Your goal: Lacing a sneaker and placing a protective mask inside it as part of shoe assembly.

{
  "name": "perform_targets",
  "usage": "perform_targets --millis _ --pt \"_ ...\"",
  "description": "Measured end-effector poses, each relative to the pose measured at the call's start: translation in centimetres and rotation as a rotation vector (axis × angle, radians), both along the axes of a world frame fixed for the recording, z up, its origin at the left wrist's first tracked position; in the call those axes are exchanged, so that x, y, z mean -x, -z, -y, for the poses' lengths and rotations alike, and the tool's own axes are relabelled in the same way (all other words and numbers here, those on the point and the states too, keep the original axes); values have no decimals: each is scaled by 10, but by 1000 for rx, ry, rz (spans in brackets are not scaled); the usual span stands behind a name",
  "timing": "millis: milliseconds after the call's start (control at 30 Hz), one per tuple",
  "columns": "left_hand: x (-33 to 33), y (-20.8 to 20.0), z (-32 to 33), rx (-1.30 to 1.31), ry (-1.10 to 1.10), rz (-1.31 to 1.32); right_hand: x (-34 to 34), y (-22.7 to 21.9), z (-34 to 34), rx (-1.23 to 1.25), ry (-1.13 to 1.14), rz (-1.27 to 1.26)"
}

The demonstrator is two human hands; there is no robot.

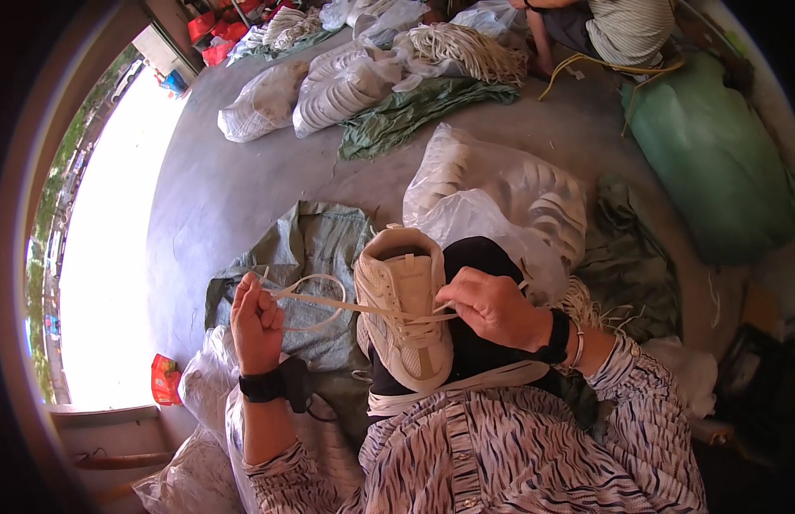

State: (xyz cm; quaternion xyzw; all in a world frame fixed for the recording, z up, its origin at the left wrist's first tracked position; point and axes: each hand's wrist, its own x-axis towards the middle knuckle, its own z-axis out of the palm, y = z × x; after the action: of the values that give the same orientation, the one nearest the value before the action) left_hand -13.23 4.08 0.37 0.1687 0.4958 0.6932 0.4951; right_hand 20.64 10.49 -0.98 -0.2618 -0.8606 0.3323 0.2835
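Observation:
A beige sneaker rests on my lap over dark cloth, its toe pointing toward me. A pale shoelace runs across its lower eyelets and out to both sides. Left of the shoe, my left hand is closed on one stretch of the lace, and a loop of it hangs beside the fingers. Close against the shoe's right side, my right hand pinches the other stretch of lace. The upper part of the shoe's opening shows no lace across it.
Clear plastic bags of shoes lie ahead of me, with more bags farther off. Green woven sacking covers floor at left. A large green sack stands at right. Another person sits at the back right. Laces lie by my right arm.

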Motion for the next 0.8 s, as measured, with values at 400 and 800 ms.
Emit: perform_targets --millis 400,800 --pt "17 34 48 298 112 -416 -71 20 -7 1302 46 -18" --pt "-78 21 28 49 274 -726 -37 -7 6 100 213 74"
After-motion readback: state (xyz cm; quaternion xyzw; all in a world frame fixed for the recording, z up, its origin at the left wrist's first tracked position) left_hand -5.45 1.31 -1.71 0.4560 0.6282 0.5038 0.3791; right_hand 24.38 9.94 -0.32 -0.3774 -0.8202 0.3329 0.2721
